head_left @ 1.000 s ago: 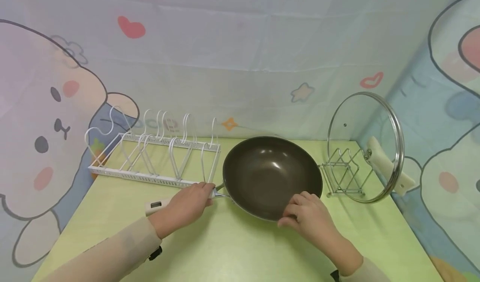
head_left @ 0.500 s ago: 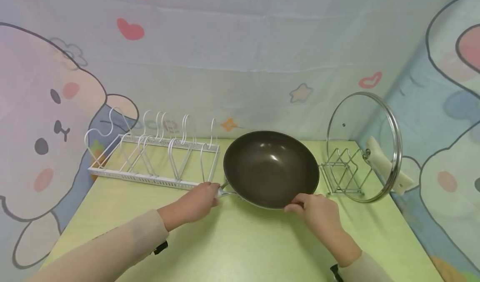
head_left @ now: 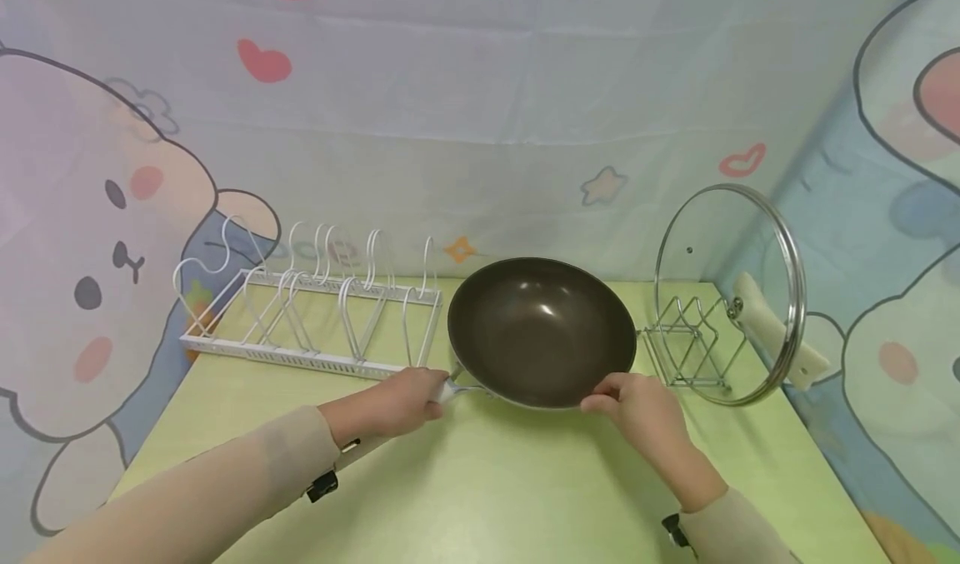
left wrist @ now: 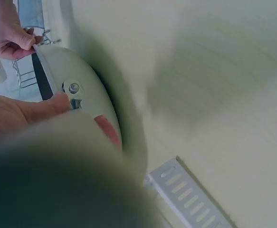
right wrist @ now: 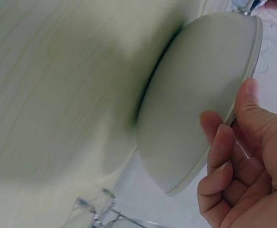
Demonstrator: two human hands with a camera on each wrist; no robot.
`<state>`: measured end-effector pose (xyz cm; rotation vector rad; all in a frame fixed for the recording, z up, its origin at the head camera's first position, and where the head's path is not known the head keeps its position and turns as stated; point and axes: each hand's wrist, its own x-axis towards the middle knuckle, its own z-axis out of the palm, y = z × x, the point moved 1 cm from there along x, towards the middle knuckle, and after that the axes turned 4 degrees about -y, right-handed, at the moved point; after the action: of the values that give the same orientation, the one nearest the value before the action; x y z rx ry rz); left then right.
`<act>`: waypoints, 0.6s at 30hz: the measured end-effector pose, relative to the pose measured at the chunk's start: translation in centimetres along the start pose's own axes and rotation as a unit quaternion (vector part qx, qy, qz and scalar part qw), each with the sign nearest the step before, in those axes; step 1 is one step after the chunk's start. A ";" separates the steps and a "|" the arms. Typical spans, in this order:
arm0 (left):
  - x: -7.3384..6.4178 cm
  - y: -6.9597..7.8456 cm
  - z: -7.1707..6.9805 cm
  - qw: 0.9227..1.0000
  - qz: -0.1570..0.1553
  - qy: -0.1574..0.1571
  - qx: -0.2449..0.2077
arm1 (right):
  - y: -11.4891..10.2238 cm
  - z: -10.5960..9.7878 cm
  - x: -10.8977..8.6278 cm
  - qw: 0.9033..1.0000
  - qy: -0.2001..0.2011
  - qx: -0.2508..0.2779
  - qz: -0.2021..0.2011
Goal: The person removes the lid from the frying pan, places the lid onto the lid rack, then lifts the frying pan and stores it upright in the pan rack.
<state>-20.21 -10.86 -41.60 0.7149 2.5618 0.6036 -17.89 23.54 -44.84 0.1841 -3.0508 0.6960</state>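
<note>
A wok with a dark brown inside and a pale outside is at the middle of the table's far half. My left hand grips its cream handle, whose end shows under the wrist. With thumb and fingers my right hand pinches the wok's near right rim. In the right wrist view, that right hand's thumb is on the inner side of the rim and fingertips are on the outside. Whether the wok's base touches the table cannot be told.
A white wire rack with upright loops stands left of the wok. To the right, a small metal wire rack holds a glass lid upright, its cream handle facing right. A printed cloth hangs behind the table.
The wok has shifted away from me, its near rim most. My left hand has moved slightly right with the handle. The right hand has gone a little right, still at the rim.
</note>
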 end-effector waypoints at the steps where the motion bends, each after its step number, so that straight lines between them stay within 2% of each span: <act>1: 0.0 0.2 0.0 1.000 -0.001 -0.001 -0.003 | 0.2 -0.1 0.1 1.000 -0.002 0.007 0.001; 7: 0.1 1.0 0.1 1.000 -0.016 0.005 -0.024 | 1.0 -0.6 1.3 0.999 -0.010 0.040 0.003; 13: 0.9 1.3 0.2 0.999 -0.035 0.009 -0.023 | 1.8 -0.8 3.0 0.999 -0.015 0.047 0.004; 18: 1.5 1.6 0.1 0.999 -0.037 0.013 -0.029 | 2.4 -0.9 4.1 0.998 -0.018 0.056 -0.002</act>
<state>-20.72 -8.75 -41.30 0.5942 2.5710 0.6649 -22.28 25.63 -44.95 0.2053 -3.0462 0.8735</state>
